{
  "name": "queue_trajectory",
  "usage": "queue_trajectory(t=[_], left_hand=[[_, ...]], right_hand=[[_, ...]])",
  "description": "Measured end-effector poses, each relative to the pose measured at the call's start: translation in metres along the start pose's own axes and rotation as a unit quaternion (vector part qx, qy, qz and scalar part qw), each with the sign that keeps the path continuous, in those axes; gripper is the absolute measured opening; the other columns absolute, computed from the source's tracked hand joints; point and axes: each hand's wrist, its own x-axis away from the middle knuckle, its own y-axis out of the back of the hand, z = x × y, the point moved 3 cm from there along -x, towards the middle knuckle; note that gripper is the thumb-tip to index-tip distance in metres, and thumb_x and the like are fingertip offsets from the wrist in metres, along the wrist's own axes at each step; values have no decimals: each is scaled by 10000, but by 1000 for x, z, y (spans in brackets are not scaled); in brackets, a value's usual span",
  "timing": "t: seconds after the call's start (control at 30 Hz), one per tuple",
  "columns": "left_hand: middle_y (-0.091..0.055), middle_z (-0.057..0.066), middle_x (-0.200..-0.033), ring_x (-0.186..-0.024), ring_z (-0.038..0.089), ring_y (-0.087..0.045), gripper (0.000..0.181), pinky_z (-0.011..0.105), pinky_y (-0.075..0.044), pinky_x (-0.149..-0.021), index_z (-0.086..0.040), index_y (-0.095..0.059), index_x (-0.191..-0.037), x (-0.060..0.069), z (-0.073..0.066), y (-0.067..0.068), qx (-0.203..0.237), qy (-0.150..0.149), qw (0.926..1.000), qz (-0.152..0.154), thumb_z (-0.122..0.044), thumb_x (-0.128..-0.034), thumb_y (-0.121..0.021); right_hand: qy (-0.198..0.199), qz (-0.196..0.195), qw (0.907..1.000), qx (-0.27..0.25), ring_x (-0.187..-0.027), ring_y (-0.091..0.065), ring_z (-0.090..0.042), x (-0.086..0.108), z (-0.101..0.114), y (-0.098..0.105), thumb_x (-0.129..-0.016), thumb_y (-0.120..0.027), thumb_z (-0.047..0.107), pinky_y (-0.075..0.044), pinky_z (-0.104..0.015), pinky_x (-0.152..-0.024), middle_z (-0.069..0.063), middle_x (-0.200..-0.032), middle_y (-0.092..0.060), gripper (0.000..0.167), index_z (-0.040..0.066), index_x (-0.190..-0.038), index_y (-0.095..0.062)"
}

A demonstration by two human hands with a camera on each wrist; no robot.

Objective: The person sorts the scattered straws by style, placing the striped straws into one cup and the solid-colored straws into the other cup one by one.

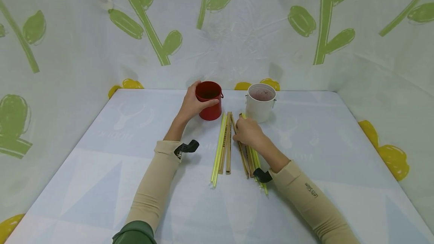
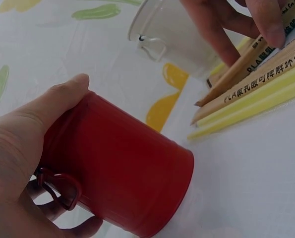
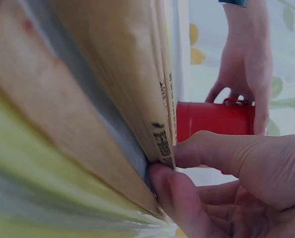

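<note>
My left hand (image 1: 194, 105) holds a small red metal bucket (image 1: 211, 113) upright on the table, thumb across the near side and fingers around the far left. The left wrist view shows the bucket's wall and a wire handle loop (image 2: 63, 187). With thumb and fingertips, my right hand (image 1: 250, 133) pinches a brown paper-wrapped straw (image 3: 147, 99) in the right-hand bunch. Beside it lie yellow straws (image 1: 263, 187) in clear wrappers, partly hidden by the hand. Another group of paper-wrapped straws (image 1: 228, 153) and yellow straws (image 1: 217, 157) lies between the hands.
Just beyond my right hand stands a white metal bucket (image 1: 259, 108), with pinkish marks inside. The pale patterned table (image 1: 101, 183) meets walls of white sheeting (image 1: 237, 48) printed with green leaves at the back and both sides.
</note>
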Motion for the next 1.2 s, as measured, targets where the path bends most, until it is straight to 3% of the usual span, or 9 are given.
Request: queue_trajectory(t=[0.1,0.33,0.6,1.0,1.2], left_hand=[[-399,78,-1495,-1351,235,-407,966,465,-518,-1002,-149,-241,-1530,0,1,0,-1,-35,10000,-8,-409,-784,-796],[-401,74,-1494,-1352,230,-405,976,465,-519,-1001,-155,-240,-1530,0,1,0,34,-9,10000,6,-424,-776,-799],[-396,53,-1494,-1351,212,-400,968,456,-522,-996,-170,-241,-1526,-1,3,-1,101,11,9999,8,-431,-778,-798],[-392,52,-1498,-1357,215,-392,971,461,-524,-992,-177,-240,-1526,0,3,-1,103,12,9999,37,-440,-775,-797],[-399,48,-1496,-1356,211,-397,958,457,-522,-996,-177,-244,-1524,0,2,0,119,-10,9999,26,-427,-781,-795]], right_hand=[[-53,161,9997,-176,-514,-641,-129,0,-1,1,-860,-735,166,-482,-183,-442,-102,-786,-655,207,22,-992,-666],[-226,532,9968,-557,-580,-669,-143,-2,-4,4,-869,-748,179,-547,-200,-523,-146,-1061,-647,445,14,-1259,-613],[105,406,9951,-894,-606,-683,-146,-1,-8,11,-876,-740,171,-571,-226,-565,-177,-1217,-632,489,-7,-1305,-586],[292,300,9940,-1013,-589,-680,-131,-2,-11,16,-887,-724,176,-560,-206,-555,-150,-983,-719,480,-6,-1308,-582],[304,241,9940,-1018,-596,-686,-161,-1,-10,19,-880,-737,189,-555,-203,-562,-146,-966,-721,485,9,-1306,-590]])
